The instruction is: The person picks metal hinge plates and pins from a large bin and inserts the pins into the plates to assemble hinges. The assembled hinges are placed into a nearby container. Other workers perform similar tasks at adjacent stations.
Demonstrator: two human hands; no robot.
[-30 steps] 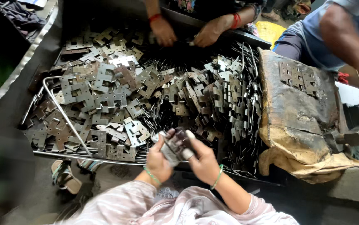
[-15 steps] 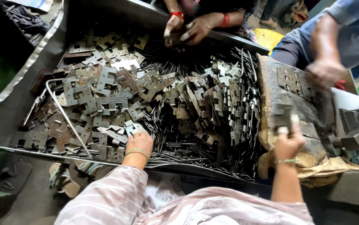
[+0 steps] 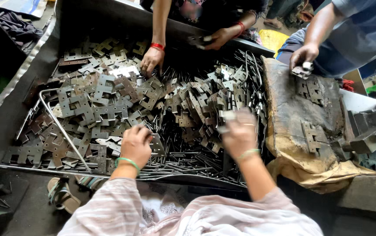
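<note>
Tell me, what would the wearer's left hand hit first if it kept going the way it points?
Probably the flat metal plates heaped just beyond the left hand; depth is hard to judge.

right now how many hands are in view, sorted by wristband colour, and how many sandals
Hands with a green wristband: 2, the left hand and the blurred right hand
Hands with a red wristband: 2, one on the hinge plates, one at the tray's far rim
Hands with no wristband: 1
Sandals: 2
Total: 7
</note>
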